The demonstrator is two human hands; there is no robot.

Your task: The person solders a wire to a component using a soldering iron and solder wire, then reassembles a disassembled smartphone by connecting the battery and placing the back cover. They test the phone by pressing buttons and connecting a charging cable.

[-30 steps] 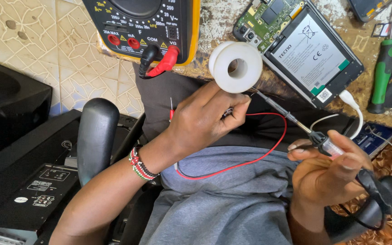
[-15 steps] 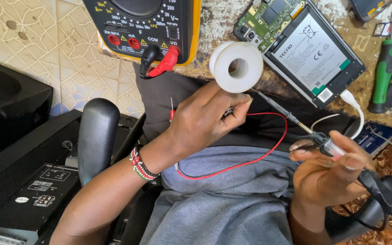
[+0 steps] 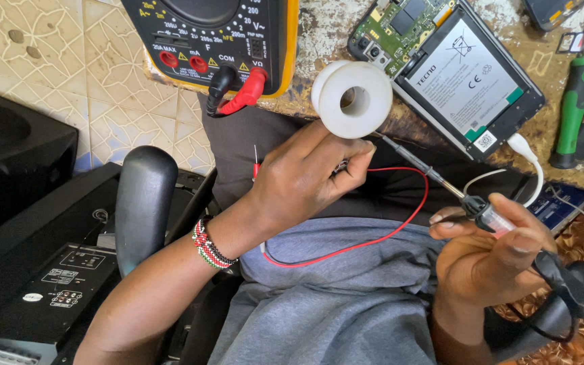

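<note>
My left hand (image 3: 305, 177) pinches a small dark part between thumb and fingertips, just below a white solder spool (image 3: 353, 99) that lies on the bench edge. A red probe lead (image 3: 400, 226) loops under that hand across my lap. My right hand (image 3: 491, 253) grips a soldering iron (image 3: 441, 184) by its clear handle, and the thin dark tip points up-left toward my left fingertips, ending close to them. An opened phone (image 3: 464, 74) with its battery and green circuit board exposed lies on the bench above the iron.
A yellow-edged black multimeter (image 3: 217, 40) with red and black plugs sits at the top. A green-handled screwdriver (image 3: 572, 108) lies at the right. A black chair armrest (image 3: 140, 203) and a black speaker unit (image 3: 42, 270) stand at the left. A white cable (image 3: 525, 152) enters the phone.
</note>
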